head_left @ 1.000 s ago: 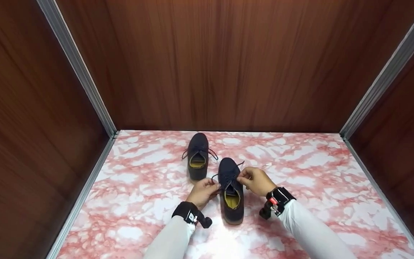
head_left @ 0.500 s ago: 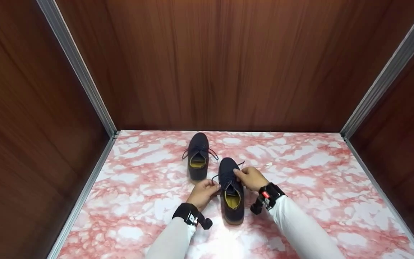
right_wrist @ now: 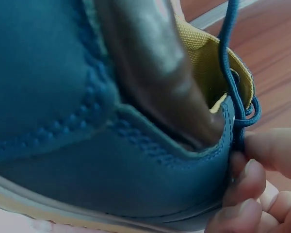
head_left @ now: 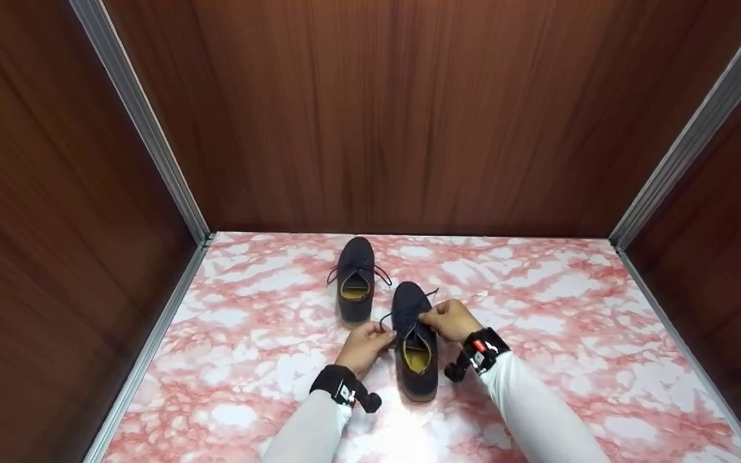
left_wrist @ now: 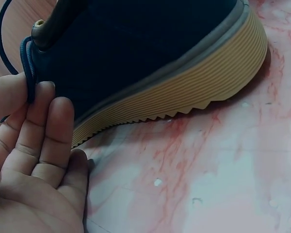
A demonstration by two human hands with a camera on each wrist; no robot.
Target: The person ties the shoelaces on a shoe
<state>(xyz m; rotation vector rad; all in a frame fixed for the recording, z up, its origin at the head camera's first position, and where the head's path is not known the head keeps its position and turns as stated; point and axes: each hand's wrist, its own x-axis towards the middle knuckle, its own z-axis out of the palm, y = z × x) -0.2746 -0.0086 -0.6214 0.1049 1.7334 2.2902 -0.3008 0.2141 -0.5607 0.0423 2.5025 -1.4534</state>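
Observation:
The nearer navy lace-up shoe (head_left: 419, 386), yellow inside, stands on the floor with its toe pointing away. Beside its left side, my left hand (head_left: 364, 348) pinches a dark blue shoelace (left_wrist: 29, 73) between thumb and finger in the left wrist view. My right hand (head_left: 454, 320) reaches in from the right to the lacing. In the right wrist view, its thumb and finger pinch the shoelace (right_wrist: 238, 138) right by the eyelet edge, where a small loop bends round. The fingertips partly hide that spot. One loose lace end sticks out past the shoe's right side.
A matching navy shoe (head_left: 356, 251) stands farther back to the left, its laces spread to both sides. The floor (head_left: 267, 334) has a red and white marbled pattern. Dark wood-grain panels (head_left: 383, 128) rise behind and at both sides, with metal strips (head_left: 152, 135) at the corners.
My right hand has moved left, from the shoe's right edge onto the lacing, and then slightly back toward me. My left hand and both shoes stay in place.

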